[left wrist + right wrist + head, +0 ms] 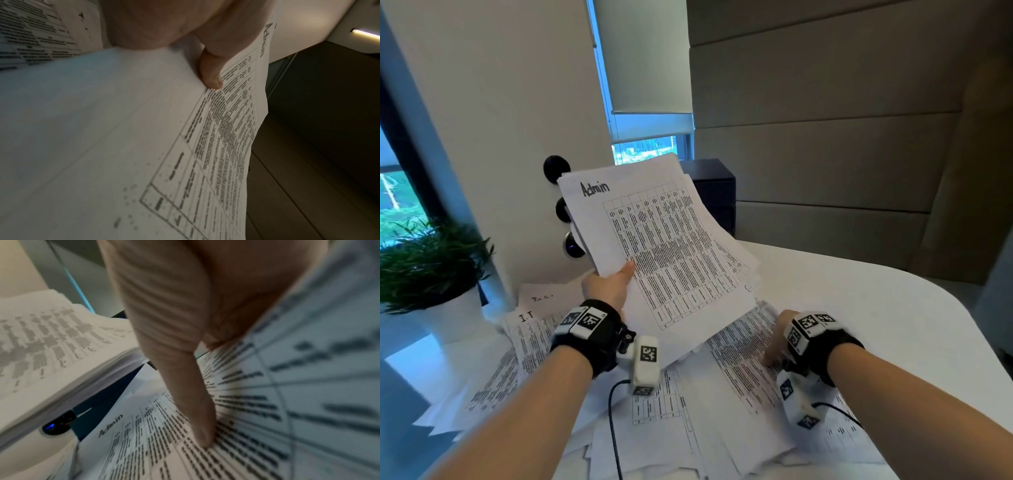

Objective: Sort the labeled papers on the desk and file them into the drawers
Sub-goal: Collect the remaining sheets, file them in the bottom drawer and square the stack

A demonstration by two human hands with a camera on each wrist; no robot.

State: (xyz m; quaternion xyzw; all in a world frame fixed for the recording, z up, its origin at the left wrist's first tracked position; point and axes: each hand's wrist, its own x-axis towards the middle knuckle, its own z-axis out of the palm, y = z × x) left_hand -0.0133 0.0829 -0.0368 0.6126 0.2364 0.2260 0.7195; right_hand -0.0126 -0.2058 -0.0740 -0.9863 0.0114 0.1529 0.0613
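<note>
My left hand holds a thick stack of printed sheets raised and tilted above the desk, thumb on top. The top sheet is marked "Admin". Low at the right, my right hand is on a loose table-printed sheet lying on the pile. Its thumb presses down on that sheet, also marked "Admin", and the other fingers are hidden beneath its edge. The held stack hangs just left of that hand.
Several loose printed sheets cover the white desk, one marked "IT" at the left. A dark drawer unit stands behind the stack. A potted plant sits far left. Wrist cables trail over the papers.
</note>
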